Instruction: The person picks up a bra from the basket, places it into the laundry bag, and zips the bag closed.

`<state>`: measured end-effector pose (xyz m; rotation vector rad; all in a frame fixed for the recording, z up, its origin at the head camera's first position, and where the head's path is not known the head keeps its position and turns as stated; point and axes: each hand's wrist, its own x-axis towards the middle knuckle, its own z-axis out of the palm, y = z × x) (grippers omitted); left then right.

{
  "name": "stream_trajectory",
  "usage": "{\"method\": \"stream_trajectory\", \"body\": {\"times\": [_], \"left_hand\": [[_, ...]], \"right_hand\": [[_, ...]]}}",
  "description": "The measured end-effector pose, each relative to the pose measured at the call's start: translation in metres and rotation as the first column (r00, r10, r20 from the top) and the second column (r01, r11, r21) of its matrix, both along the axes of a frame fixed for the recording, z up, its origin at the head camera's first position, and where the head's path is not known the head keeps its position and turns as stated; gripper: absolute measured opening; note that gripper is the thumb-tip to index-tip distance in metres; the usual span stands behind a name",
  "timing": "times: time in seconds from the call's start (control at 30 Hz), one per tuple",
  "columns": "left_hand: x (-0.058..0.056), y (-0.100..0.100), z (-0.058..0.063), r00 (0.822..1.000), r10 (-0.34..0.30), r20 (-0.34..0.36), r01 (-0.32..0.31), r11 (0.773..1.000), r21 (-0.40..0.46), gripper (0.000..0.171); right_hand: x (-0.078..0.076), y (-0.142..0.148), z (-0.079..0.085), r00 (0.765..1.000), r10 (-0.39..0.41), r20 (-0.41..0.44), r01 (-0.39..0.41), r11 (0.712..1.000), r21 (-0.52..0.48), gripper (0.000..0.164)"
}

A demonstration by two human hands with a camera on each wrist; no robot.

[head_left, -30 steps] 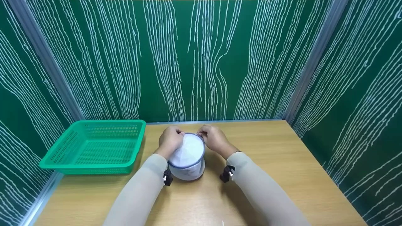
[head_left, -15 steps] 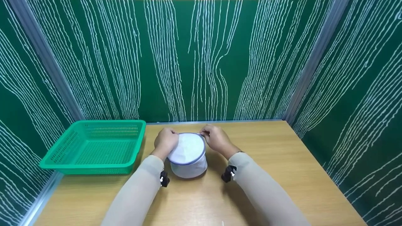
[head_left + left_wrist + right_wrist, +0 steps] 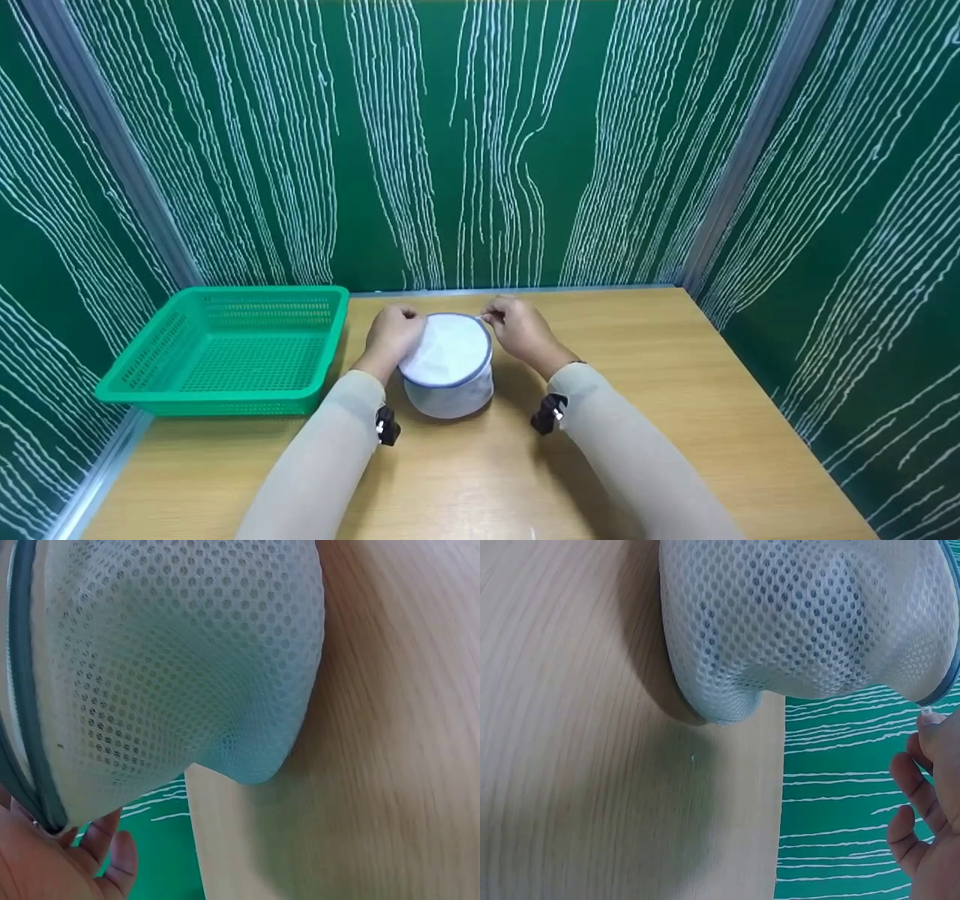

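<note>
A round white mesh laundry bag (image 3: pixel 448 351) with a blue-grey zipper edge stands on the wooden table, its lid facing up. My left hand (image 3: pixel 392 335) grips the bag's rim at the far left. In the left wrist view, the fingers (image 3: pixel 97 840) of that hand curl behind the zipper band (image 3: pixel 27 682). On the opposite side, my right hand (image 3: pixel 519 334) pinches a small white zipper pull (image 3: pixel 927 712) at the edge between thumb and forefinger. The mesh side wall (image 3: pixel 772 622) sags inward in the right wrist view.
A green perforated plastic basket (image 3: pixel 225 396) stands at the left of the table (image 3: pixel 675 420). Green walls (image 3: pixel 510 150) with wavy white lines close off the back and both sides.
The bag has shifted slightly away from me. My left hand has moved a little left along with its edge; the right hand has moved slightly right, still at the zipper.
</note>
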<state>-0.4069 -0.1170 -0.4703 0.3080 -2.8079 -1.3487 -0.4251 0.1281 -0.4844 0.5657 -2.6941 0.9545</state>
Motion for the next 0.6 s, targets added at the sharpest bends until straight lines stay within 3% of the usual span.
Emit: {"method": "stream_trajectory", "body": {"times": [0.13,0.3,0.6], "left_hand": [[0.001,0.008,0.004,0.997,-0.076,-0.027,0.076,0.997,0.024,0.038],[0.000,0.022,0.008,0.985,-0.163,-0.057,0.162,0.987,-0.018,0.032],[-0.005,0.035,0.011,0.973,-0.224,-0.058,0.220,0.973,-0.071,0.019]], "right_hand": [[0.000,-0.003,0.000,1.000,-0.004,0.002,0.004,1.000,-0.001,0.009],[0.001,-0.008,0.002,1.000,0.016,-0.008,-0.016,1.000,-0.004,0.009],[0.001,-0.011,0.001,0.999,0.033,0.002,-0.033,0.999,-0.021,0.009]]}}
